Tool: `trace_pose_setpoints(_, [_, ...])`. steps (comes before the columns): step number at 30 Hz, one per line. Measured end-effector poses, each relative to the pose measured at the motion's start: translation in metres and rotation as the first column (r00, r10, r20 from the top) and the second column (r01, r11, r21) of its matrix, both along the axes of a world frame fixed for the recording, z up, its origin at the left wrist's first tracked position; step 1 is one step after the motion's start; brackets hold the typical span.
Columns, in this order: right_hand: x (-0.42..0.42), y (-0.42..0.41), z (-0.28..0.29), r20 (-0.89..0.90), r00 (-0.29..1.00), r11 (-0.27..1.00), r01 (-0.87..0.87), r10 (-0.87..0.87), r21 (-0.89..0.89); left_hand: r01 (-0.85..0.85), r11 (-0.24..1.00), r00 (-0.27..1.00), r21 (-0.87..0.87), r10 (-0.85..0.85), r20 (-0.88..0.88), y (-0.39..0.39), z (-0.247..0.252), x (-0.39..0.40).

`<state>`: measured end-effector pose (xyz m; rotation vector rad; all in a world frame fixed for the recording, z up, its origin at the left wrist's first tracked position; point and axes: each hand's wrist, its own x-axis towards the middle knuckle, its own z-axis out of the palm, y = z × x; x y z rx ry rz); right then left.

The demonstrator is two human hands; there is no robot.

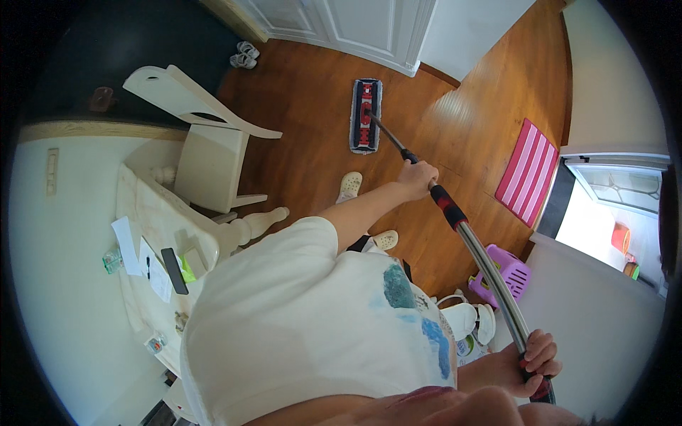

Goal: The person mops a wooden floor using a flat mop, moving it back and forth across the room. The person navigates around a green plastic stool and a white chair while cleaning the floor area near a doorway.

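My left hand [416, 180] is closed around the lower part of a telescopic metal mop pole [493, 274], just above its black joint. Farther up, at the black-and-red grip end, my right hand [535, 365] has its fingers wrapped round the pole. The pole slants down to a flat mop head [366, 125] with a grey-white fringed pad and red fittings. This head lies flat on the brown wood floor [298, 106], beyond my cream clogs [350, 185]. My white T-shirt and part of my face cover the lower part of the view.
A cream chair [213, 160] stands at a marble-look table [200, 234] bearing papers and a dark flat object [175, 270]. A pink striped mat [527, 173] lies before an open doorway at right. Near the wall are a purple plastic basket [503, 274] and white items. White cabinet doors [362, 26] rise ahead.
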<state>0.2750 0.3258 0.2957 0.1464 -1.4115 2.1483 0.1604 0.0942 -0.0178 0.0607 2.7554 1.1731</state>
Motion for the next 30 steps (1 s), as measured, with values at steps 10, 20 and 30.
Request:
trace_pose_setpoints(10, [-0.071, -0.109, -0.01, 0.012, 0.963, 0.957, -0.27, 0.271, 0.102, -0.199, 0.973, 0.946, 0.119, 0.222, -0.236, -0.118, -0.017, -0.05])
trace_pose_setpoints(20, [-0.183, -0.279, 0.002, 0.113, 0.857, 0.821, -0.514, 0.502, 0.248, -0.404, 0.879, 0.813, 0.251, 0.471, -0.342, -0.292, -0.022, -0.118])
trace_pose_setpoints(30, [-0.239, -0.372, -0.042, 0.226, 0.533, 0.419, -0.813, 0.815, 0.405, -0.529, 0.831, 0.772, 0.174, 0.556, -0.309, -0.428, -0.038, -0.15])
